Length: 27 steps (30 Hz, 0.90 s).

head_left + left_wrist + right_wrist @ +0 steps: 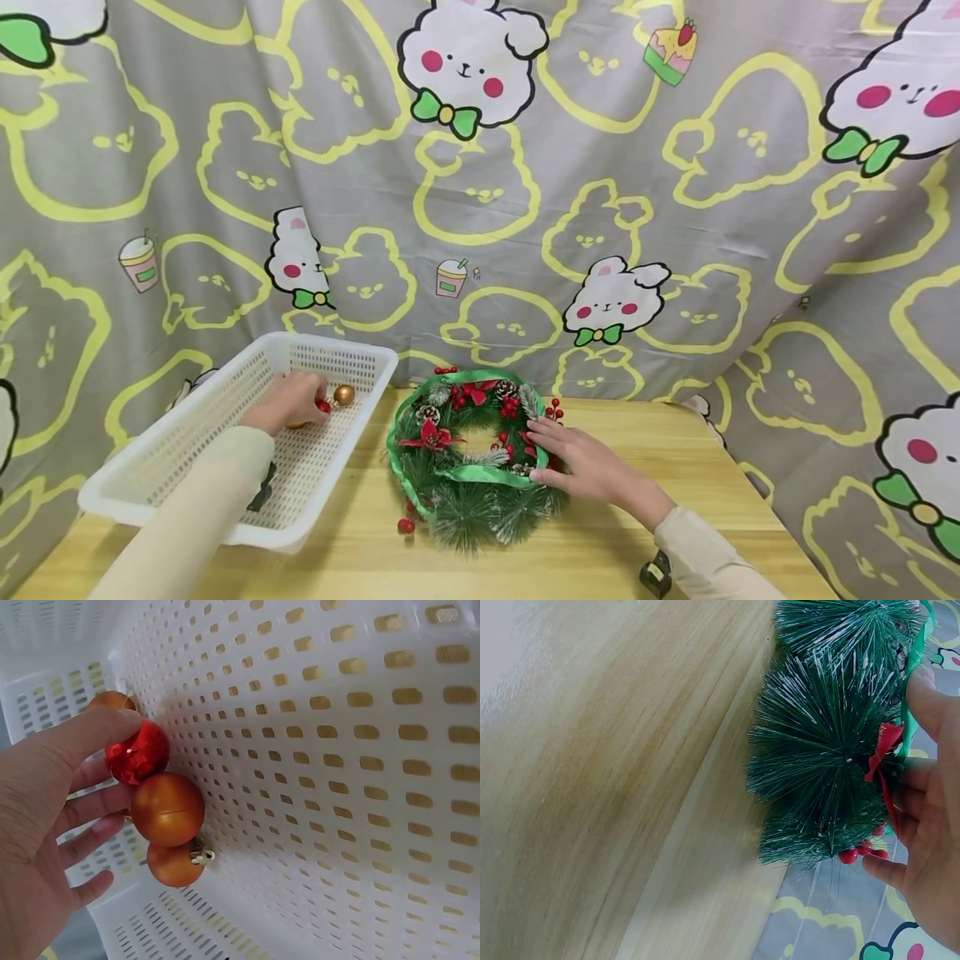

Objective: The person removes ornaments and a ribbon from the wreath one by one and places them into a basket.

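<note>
My left hand (288, 402) reaches into a white perforated plastic basket (358, 348) on the left. Its thumb and fingers pinch a shiny red Christmas ball (141, 756). Matte orange-gold balls lie against it: one ball (169, 810) beside the fingers, another ball (176, 864) with its metal cap showing, and a third ball (111, 700) partly behind the thumb. On the table, my right hand (592, 468) rests on the right side of a green Christmas wreath (465, 508), fingers extended over its edge. A green ribbon (491, 475) loops over the wreath, among red flowers, pine cones and berries.
The light wooden table (645, 425) carries the basket and wreath side by side. Behind it hangs a grey curtain (495, 267) with rabbit prints. A berry sprig (406, 526) sticks out at the wreath's front left. A small black device (657, 575) sits by the right sleeve.
</note>
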Each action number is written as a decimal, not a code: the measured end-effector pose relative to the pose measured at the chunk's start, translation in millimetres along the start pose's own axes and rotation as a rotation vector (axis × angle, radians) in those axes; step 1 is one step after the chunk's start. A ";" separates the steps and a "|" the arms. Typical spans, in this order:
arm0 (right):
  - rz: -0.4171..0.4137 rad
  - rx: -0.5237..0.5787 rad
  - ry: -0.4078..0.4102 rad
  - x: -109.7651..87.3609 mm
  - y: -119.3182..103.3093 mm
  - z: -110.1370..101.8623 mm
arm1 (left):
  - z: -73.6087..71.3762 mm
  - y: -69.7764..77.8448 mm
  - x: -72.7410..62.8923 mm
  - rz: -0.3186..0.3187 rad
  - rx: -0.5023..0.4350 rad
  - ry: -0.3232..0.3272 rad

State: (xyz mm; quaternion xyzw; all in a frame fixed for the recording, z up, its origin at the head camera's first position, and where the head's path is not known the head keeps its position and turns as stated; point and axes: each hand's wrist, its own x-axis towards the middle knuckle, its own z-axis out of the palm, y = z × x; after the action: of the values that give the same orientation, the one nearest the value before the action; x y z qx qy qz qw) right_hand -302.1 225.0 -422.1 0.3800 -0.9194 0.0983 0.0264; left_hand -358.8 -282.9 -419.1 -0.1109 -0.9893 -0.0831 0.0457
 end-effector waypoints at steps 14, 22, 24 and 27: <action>0.000 -0.009 -0.009 0.8 0.1 -0.7 | -4.3 5.9 -4.3 -0.021 -0.006 -0.011; -0.005 0.000 -0.004 1.0 -0.6 -2.7 | -7.7 7.2 -5.8 -0.010 0.014 -0.002; -0.006 0.001 -0.006 1.0 -0.9 -2.6 | -8.3 7.6 -6.4 -0.014 0.012 -0.003; -0.006 0.002 -0.009 0.9 -1.1 -1.8 | -9.3 8.7 -7.4 -0.019 0.005 -0.005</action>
State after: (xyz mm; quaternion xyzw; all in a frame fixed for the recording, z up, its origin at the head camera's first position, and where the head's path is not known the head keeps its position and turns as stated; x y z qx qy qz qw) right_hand -302.0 224.0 -420.1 0.3833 -0.9182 0.0973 0.0222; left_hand -349.0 -277.7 -409.5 -0.1014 -0.9906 -0.0808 0.0427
